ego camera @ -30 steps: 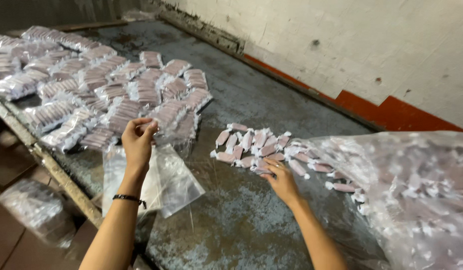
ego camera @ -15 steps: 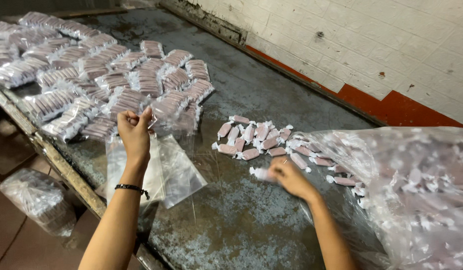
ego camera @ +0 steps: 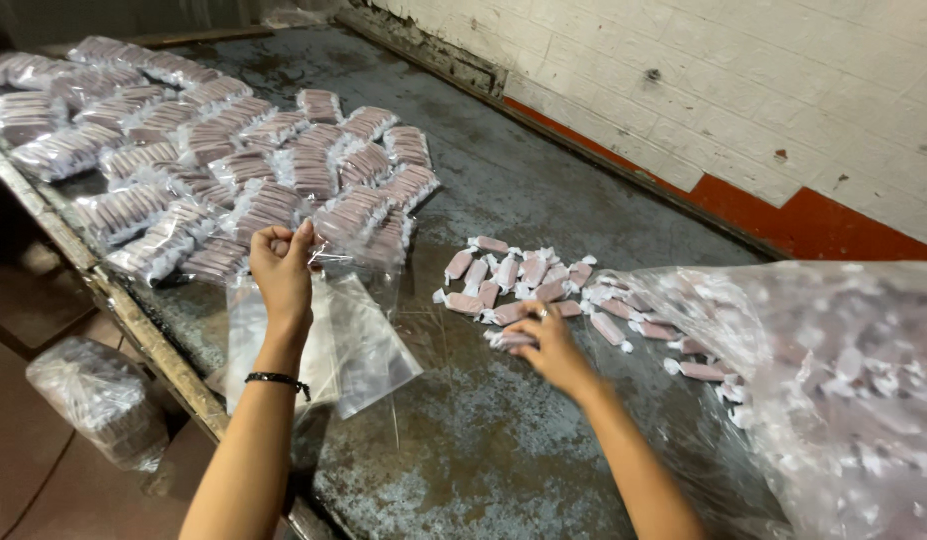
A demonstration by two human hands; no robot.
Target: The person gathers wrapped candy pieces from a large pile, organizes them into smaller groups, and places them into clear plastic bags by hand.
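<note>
While my left hand (ego camera: 281, 262) pinches the top edge of a thin clear plastic bag (ego camera: 328, 340), fingers closed tight on the film so the bag hangs and drapes down over the near edge of the worn, blue-grey metal tabletop (ego camera: 503, 180), my right hand (ego camera: 545, 340) lies curled over a few pink sweets in twisted clear wrappers (ego camera: 508, 340), fingers half closed around them and not yet lifted

From that hand, the loose heap of the same pink wrapped sweets (ego camera: 523, 275) lies at about twelve o'clock, just beside my knuckles, and spills at three o'clock into the mouth of the big clear plastic sack (ego camera: 833, 390) that holds many more. The stacked rows of filled clear packets (ego camera: 233, 170) sit at ten o'clock from my left hand, near it but apart

What worries me is the bag mouth: I hold it by one pinch only, so I judge it may sag shut, and sweets carried across could hit the film and scatter on the tabletop. The bag also hangs past the edge at six o'clock, so anything that misses may roll off towards the floor, where another filled clear sack (ego camera: 93, 400) stands. My grip on the sweets looks loose; one twisted end could slip out on the way
</note>
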